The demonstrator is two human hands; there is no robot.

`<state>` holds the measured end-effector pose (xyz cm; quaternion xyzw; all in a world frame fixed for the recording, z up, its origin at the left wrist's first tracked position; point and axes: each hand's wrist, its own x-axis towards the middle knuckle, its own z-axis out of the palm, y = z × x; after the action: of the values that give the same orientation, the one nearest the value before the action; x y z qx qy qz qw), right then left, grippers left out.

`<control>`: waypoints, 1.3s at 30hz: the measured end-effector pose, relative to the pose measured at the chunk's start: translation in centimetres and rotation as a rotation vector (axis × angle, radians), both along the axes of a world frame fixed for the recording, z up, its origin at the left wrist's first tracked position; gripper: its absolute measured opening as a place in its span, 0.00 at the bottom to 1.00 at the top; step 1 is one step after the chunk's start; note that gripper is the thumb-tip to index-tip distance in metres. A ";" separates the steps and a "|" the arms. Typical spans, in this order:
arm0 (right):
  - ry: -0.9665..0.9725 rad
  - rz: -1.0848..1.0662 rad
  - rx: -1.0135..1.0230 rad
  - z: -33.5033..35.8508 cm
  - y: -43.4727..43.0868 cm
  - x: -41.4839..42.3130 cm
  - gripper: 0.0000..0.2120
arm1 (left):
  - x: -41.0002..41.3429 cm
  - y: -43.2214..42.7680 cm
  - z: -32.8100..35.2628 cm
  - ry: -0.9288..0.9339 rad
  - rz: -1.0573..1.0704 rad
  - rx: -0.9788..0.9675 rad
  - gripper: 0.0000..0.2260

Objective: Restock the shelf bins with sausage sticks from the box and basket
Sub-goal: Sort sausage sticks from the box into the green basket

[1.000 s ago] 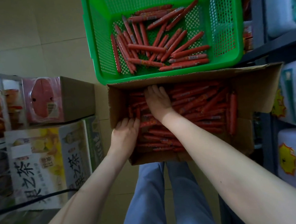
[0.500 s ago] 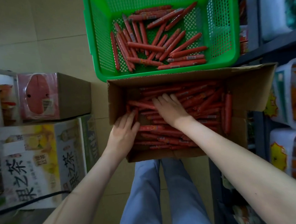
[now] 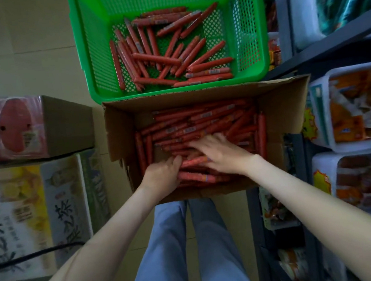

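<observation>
Cardboard box (image 3: 120,127), brown, flaps open, just ahead of the person's legs. Contents: sausage sticks (image 3: 200,121), red-wrapped and densely packed. Most lie crosswise; a few lie lengthwise along the left and right walls.

Green basket (image 3: 91,59), perforated plastic, directly beyond the box, its near rim meeting the box's far edge. Contents: loose sticks (image 3: 170,55) of the same red kind, thinly scattered at mixed angles, with the mesh bottom showing between them.

Left hand (image 3: 162,174), inside the box at its near-left part. Grip: fingers curled down into the pile, thumb against the stick ends. The view is blurred by motion, so I cannot tell whether any stick is actually clasped.

Right hand (image 3: 218,151), inside the box just beside the left hand. Grip: wide, with fingers spread and laid flat across the top of the sticks, nothing clasped.

Shelf bins (image 3: 323,113), white plastic, on dark metal shelving (image 3: 327,45) at the right. They hold orange and yellow packets, too blurred to identify, and have yellow starburst tags on their fronts.

Brown carton (image 3: 67,124), at the left, with a red print under clear wrap. It is stacked on a white-and-yellow carton (image 3: 64,203) with large black characters.

Black cable (image 3: 34,258), running across the lower carton's front.

Floor (image 3: 30,41), pale tile.

Trousers (image 3: 165,240), light blue, seen below the box.
</observation>
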<state>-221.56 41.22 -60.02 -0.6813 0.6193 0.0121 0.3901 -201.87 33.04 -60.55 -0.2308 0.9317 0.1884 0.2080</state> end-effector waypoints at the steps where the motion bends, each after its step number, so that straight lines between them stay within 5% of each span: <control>1: 0.036 -0.096 -0.009 -0.4 -0.8 -0.9 0.33 | -0.3 0.0 0.2 -0.082 0.092 0.046 0.23; 3: 0.165 -0.296 0.012 -1.3 -2.4 -3.2 0.35 | -0.7 -0.5 0.9 -0.208 0.398 0.283 0.21; 7: 0.331 -0.404 0.190 -2.8 -4.0 -5.4 0.24 | 0.3 -1.6 0.9 -0.095 0.884 0.603 0.23; 14: 0.239 -0.401 0.323 -2.1 -4.3 -4.8 0.30 | 1.2 -1.6 1.0 0.006 1.191 1.119 0.20; 17: 0.212 -0.440 0.283 -2.0 -3.5 -4.2 0.28 | 1.2 -1.0 1.0 0.029 1.270 1.143 0.14; 21: 0.093 -0.282 -0.050 -1.6 -2.3 -2.1 0.17 | 1.6 -0.8 0.3 0.159 1.398 0.904 0.08; 23: 0.104 -0.277 -0.135 -2.2 -3.0 -0.4 0.16 | 1.7 -1.1 0.3 0.242 1.589 0.988 0.07; 27: 0.293 -0.391 0.085 -3.3 -5.2 1.4 0.25 | 1.9 -2.3 0.4 0.262 1.899 1.300 0.06; 30: 0.396 -0.362 0.175 -3.6 -6.5 1.5 0.32 | 1.9 -2.9 0.4 0.240 1.951 1.418 0.05; 33: 0.468 -0.215 0.271 -3.7 -7.4 1.4 0.27 | 1.5 -3.1 0.4 0.201 1.914 1.449 0.05; 39: 0.336 -0.168 0.213 -1.5 -5.2 0.5 0.26 | 0.7 -2.9 2.2 0.032 1.613 1.403 0.09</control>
<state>-221.08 36.00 -61.50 -0.5706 0.7253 0.1585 0.3509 -201.13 30.12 -58.30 -0.6050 0.1899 0.7673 0.0959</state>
